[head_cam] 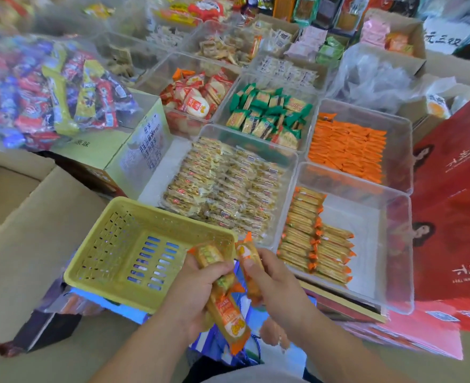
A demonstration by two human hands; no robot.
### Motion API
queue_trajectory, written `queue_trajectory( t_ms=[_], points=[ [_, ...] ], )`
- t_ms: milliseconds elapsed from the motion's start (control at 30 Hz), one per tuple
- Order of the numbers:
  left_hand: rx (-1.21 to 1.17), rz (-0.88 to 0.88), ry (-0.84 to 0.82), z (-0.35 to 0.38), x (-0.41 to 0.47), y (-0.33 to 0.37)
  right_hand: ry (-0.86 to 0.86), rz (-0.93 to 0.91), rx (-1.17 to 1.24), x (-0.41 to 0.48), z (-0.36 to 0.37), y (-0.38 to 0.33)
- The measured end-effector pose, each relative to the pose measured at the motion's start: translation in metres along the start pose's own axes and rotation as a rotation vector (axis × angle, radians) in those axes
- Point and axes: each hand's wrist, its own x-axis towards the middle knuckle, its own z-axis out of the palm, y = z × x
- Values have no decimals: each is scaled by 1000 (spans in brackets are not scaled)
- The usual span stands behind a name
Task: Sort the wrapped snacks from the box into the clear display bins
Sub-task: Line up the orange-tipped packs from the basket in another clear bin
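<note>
My left hand (193,286) grips a bunch of long orange-ended cracker packs (226,316) in front of me. My right hand (272,280) pinches one more such cracker pack (249,261) beside them. Just to the right stands a clear display bin (394,244) with rows of the same cracker packs (316,241) laid along its left side. An empty yellow plastic basket (134,255) sits directly left of my hands.
More clear bins hold beige wrapped snacks (222,186), orange packets (347,150), green packets (269,114) and red-white packets (197,98). A bag of mixed candy (48,92) lies on a box at left. Red cartons (452,205) stand at right, brown cardboard (21,244) at left.
</note>
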Motion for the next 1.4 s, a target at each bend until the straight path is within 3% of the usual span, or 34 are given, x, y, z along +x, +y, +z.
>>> queue_trajectory(
  t_ms=[100, 233, 500, 733, 1000, 1133, 1400],
  points=[
    [31, 40, 86, 33, 2, -21, -21, -91, -124, 3, -35, 4],
    [18, -21, 70, 88, 1, -48, -151, -146, -246, 4, -74, 9],
    [52, -171, 15, 141, -10, -84, -342, -66, -365, -3, -147, 38],
    [120, -208, -76, 143, -22, -100, -393, -42, -250, -14, -179, 62],
    [87, -152, 131, 154, -23, -100, -619, -97, -308, -17, -178, 52],
    [7, -116, 152, 157, -15, -90, -470, -194, -721, -5, -171, 44],
    [-18, -3, 97, 170, 4, -67, -176, -419, -971, 15, -165, 39]
  ],
)
